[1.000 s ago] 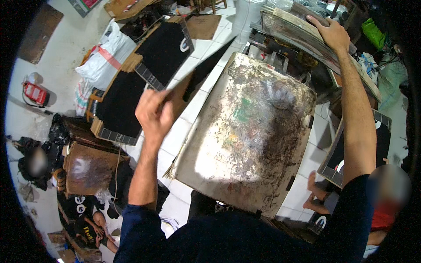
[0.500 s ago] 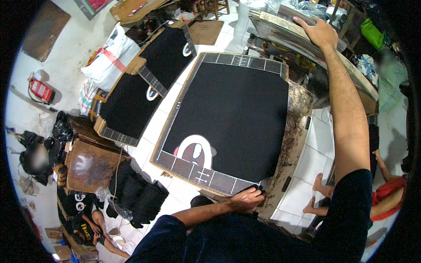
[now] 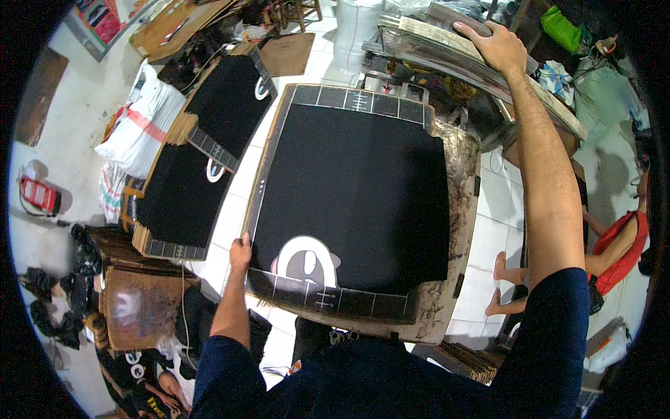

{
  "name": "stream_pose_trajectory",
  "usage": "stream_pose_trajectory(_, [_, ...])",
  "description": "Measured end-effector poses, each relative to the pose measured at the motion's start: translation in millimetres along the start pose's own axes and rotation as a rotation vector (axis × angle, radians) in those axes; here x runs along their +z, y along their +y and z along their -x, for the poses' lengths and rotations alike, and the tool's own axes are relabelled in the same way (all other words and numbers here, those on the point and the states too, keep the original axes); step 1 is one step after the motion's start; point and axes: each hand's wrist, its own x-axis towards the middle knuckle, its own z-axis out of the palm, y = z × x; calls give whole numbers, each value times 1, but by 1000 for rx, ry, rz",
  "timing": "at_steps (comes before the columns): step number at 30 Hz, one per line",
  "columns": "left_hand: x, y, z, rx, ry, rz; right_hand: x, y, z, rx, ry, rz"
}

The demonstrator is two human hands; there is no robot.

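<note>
Arm point(image 3: 548, 167) outstretched, right hand point(image 3: 499, 50) clasps grey bar point(image 3: 451, 17)

Down at seven o'clock I catch yellow lettering point(image 3: 158, 406) on a black shirt point(image 3: 142, 399) — only partly in view. Over at nine, the red fire extinguisher point(image 3: 40, 196) bears pale marking point(image 3: 33, 188) — too small to read.

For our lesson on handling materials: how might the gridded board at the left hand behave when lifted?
The gridded board is probably fairly stiff: it lies flat, with nearly straight edges. Being thin and broad, it may be light for its size. Its black panel looks matte and cloth-like, so it could flop if lifted alone.
</note>
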Motion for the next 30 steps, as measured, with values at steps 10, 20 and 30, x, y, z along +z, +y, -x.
stream_pose_trajectory(10, [-22,12,81,139,-121,826,-21,-20,13,77,79,-104])
stream_pose_trajectory(20, [35,15,92,205,-156,660,-20,-24,22,103,50,-85])
stream_pose_trajectory(30, [-22,-19,95,400,-353,395,-24,-20,9,71,40,-164])
